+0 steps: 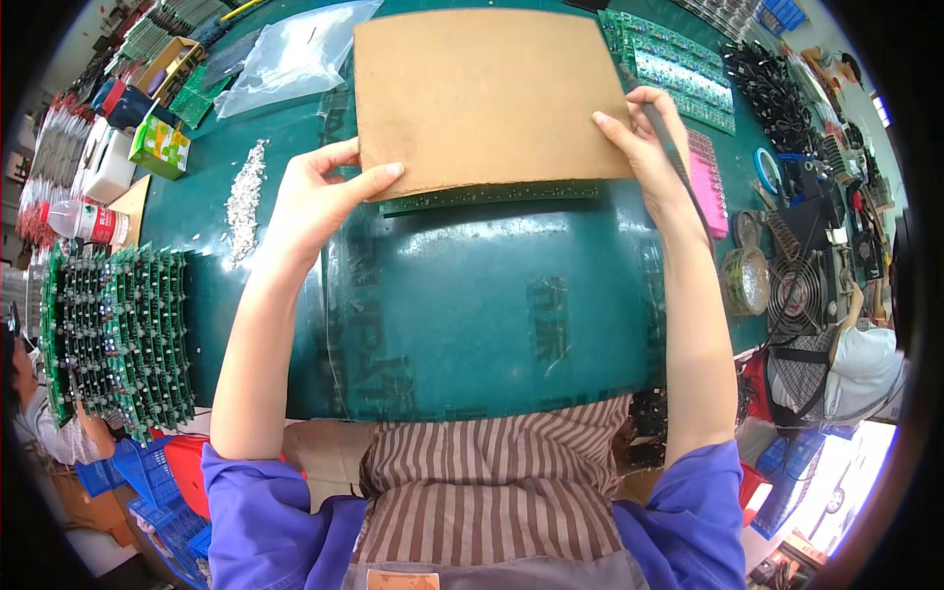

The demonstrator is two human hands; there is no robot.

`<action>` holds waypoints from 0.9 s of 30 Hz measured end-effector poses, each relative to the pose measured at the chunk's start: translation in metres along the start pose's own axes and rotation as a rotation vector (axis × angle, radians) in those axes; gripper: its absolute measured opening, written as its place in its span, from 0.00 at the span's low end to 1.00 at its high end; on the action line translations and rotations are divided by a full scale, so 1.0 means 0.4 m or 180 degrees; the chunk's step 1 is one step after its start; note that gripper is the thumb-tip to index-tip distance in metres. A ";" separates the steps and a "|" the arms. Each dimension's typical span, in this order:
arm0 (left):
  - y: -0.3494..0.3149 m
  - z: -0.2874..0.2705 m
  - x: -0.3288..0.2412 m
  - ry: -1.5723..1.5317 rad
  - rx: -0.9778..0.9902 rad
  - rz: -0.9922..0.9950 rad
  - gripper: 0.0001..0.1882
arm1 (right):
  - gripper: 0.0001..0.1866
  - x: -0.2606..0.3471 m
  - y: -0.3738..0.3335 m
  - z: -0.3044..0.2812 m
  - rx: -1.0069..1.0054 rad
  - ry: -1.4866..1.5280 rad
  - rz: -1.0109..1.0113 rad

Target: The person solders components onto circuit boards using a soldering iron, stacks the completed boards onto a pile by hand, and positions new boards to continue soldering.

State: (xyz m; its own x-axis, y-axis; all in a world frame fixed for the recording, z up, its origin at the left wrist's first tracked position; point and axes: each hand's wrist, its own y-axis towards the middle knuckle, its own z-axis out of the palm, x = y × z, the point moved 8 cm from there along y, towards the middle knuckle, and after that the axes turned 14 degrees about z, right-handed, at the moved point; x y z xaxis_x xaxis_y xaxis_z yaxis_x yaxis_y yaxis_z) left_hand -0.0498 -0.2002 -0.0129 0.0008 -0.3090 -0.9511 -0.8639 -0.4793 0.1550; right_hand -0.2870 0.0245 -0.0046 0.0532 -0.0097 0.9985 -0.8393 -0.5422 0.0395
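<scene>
Green workbench [472,305] w/ a glossy mat fills most of the view, edges bending toward the rim. Biggest thing on it: a brown cardboard sheet [487,93], lying flat at the far centre, covering a green circuit board panel [492,195] whose near edge pokes out just below the cardboard. Left hand [315,197] grips the cardboard's near-left corner, thumb on top, fingers curled beside the edge; right hand [644,143] pinches the near-right edge, and a dark thin tool [678,157] runs along that hand, can't tell how it's held. Hands well apart, one per side, both clamped on the sheet. Left of the bench: a big stack of populated green circuit boards [118,334] standing on edge. Far right: more green board panels [678,69] laid flat, a pink tray [708,182] just beside the right wrist, a small fan [796,295] near the bench edge. Far left: clear plastic bag [290,59], a strip of small silvery bits [246,197], a green carton [159,147], a bottle w/ red label [84,221]. Another person's sleeve [855,374] at right rim.
</scene>
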 end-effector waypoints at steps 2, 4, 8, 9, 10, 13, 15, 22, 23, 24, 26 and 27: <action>0.010 0.000 0.041 0.0125 -0.0011 -0.0175 0.25 | 0.19 -0.046 0.029 -0.002 -0.0021 -0.0331 -0.0085; 0.011 -0.001 0.065 0.0288 -0.0140 -0.0342 0.27 | 0.19 -0.092 0.044 -0.019 -0.0170 -0.0491 -0.0050; 0.014 -0.010 0.074 0.0384 -0.0374 -0.0199 0.30 | 0.20 -0.110 0.045 -0.004 -0.0250 -0.0875 -0.0181; 0.015 -0.013 0.076 0.0388 -0.0372 -0.0212 0.30 | 0.20 -0.106 0.043 -0.003 -0.0361 -0.1133 -0.0234; 0.017 -0.012 0.077 0.0356 -0.0314 -0.0227 0.30 | 0.21 -0.100 0.040 -0.001 -0.0473 -0.1392 -0.0288; 0.022 -0.015 0.097 0.0217 -0.0231 -0.0339 0.30 | 0.21 -0.083 0.029 0.009 -0.0489 -0.1612 -0.0238; 0.027 -0.009 0.106 0.0103 -0.0190 -0.0419 0.29 | 0.21 -0.079 0.026 0.007 -0.0470 -0.1698 -0.0156; 0.009 -0.004 0.082 -0.0125 -0.0384 -0.0610 0.29 | 0.23 -0.102 0.019 -0.009 -0.0428 -0.1245 -0.0364; 0.001 -0.006 0.071 -0.0051 -0.0417 -0.0716 0.28 | 0.23 -0.099 0.013 -0.007 -0.0422 -0.1121 -0.0367; -0.003 -0.008 0.078 -0.0053 -0.0410 -0.0721 0.28 | 0.23 -0.094 0.005 -0.005 -0.0426 -0.1124 -0.0359; -0.013 -0.009 0.101 -0.0372 -0.0292 -0.0829 0.26 | 0.23 -0.073 -0.021 -0.007 -0.0478 -0.1038 -0.0386; -0.019 -0.018 0.098 -0.0376 -0.0275 -0.0830 0.26 | 0.23 -0.063 -0.038 -0.009 -0.0493 -0.1044 -0.0379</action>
State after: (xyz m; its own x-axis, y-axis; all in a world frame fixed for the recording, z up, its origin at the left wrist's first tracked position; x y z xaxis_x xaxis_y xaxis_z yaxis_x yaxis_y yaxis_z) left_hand -0.0398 -0.2145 -0.0494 0.1541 -0.0709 -0.9855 -0.7960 -0.5998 -0.0813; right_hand -0.2778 0.0361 -0.0302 0.3046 -0.2362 0.9227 -0.8873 -0.4225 0.1848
